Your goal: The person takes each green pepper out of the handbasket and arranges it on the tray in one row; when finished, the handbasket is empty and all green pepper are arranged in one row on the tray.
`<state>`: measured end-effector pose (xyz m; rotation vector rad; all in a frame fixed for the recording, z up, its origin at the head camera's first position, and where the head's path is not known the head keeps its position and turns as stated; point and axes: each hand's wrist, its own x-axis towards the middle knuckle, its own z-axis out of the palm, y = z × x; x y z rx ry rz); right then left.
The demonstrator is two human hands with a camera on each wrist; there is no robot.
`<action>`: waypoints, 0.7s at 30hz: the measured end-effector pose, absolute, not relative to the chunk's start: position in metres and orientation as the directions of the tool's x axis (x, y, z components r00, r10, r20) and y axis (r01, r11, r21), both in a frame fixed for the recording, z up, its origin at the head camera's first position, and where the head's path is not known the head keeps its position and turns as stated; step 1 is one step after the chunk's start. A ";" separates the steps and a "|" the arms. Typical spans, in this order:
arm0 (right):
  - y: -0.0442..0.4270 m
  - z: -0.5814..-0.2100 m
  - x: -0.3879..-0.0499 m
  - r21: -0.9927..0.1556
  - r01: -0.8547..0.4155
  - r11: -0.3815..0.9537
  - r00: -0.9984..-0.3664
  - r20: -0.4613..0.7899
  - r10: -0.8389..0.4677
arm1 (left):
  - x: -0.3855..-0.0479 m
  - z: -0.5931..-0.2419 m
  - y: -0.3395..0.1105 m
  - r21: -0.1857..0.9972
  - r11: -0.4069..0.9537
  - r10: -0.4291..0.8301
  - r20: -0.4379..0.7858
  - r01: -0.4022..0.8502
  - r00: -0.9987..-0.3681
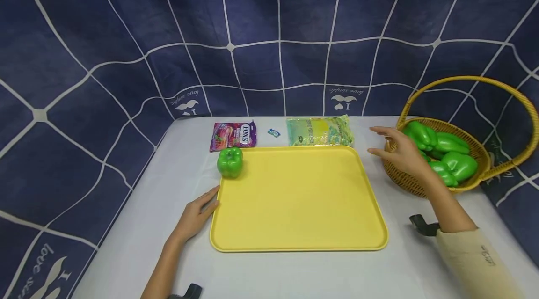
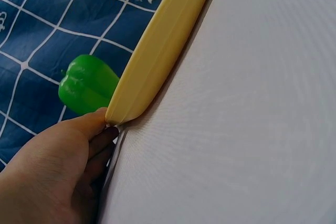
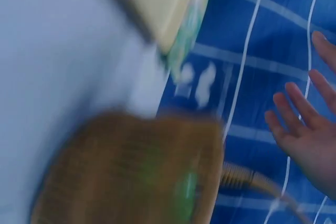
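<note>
A yellow tray (image 1: 299, 200) lies on the white table, with a green bell pepper (image 1: 230, 162) on its upper left corner. My left hand (image 1: 193, 217) touches the tray's left rim with relaxed fingers; in the left wrist view, the fingertips of that hand (image 2: 58, 161) meet the edge of the tray (image 2: 157, 51), and the pepper (image 2: 88, 84) shows beyond. My right hand (image 1: 402, 151) is held beside the left side of a wicker basket (image 1: 406, 179), fingers spread, holding nothing. Several green peppers (image 1: 461, 165) lie in the basket. The right wrist view shows that hand (image 3: 310, 129) with fingers extended, and a blurred basket (image 3: 121, 166).
Behind the tray lie a purple candy bag (image 1: 233, 136), a small blue wrapper (image 1: 273, 133) and a green-yellow packet (image 1: 320, 131). The basket's tall handle (image 1: 476, 79) arches up at the right. A blue checked cloth (image 1: 261, 18) hangs behind the table and at its sides.
</note>
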<state>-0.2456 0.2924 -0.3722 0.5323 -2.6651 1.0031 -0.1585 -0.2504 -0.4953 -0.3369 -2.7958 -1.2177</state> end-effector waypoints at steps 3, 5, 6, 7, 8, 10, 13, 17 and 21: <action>0.325 -0.368 -0.240 -0.595 -0.353 0.723 -0.930 0.311 -0.198 | -0.158 -0.494 -0.250 0.718 0.662 0.168 0.139 0.216 -0.976; 0.344 -0.367 -0.239 -0.591 -0.317 0.742 -0.943 0.281 -0.179 | -0.159 -0.494 -0.250 0.716 0.666 0.167 0.133 0.211 -0.977; 0.352 -0.367 -0.238 -0.590 -0.298 0.750 -0.950 0.261 -0.172 | -0.159 -0.494 -0.250 0.715 0.667 0.168 0.130 0.210 -0.977; 0.360 -0.367 -0.239 -0.587 -0.288 0.757 -0.954 0.244 -0.174 | -0.159 -0.493 -0.250 0.715 0.667 0.168 0.128 0.209 -0.977; 0.366 -0.368 -0.240 -0.577 -0.275 0.769 -0.959 0.224 -0.175 | -0.159 -0.493 -0.250 0.713 0.669 0.172 0.129 0.212 -0.977; 0.378 -0.370 -0.242 -0.564 -0.256 0.785 -0.966 0.175 -0.189 | -0.159 -0.493 -0.251 0.712 0.669 0.171 0.134 0.215 -0.976; 0.390 -0.373 -0.247 -0.547 -0.246 0.800 -0.968 0.106 -0.226 | -0.159 -0.493 -0.251 0.713 0.666 0.168 0.141 0.218 -0.976; 0.400 -0.375 -0.254 -0.530 -0.223 0.818 -0.964 -0.005 -0.266 | -0.159 -0.494 -0.251 0.714 0.665 0.170 0.143 0.221 -0.975; 0.404 -0.378 -0.259 -0.512 -0.192 0.837 -0.952 -0.109 -0.285 | -0.159 -0.496 -0.251 0.713 0.669 0.172 0.131 0.213 -0.976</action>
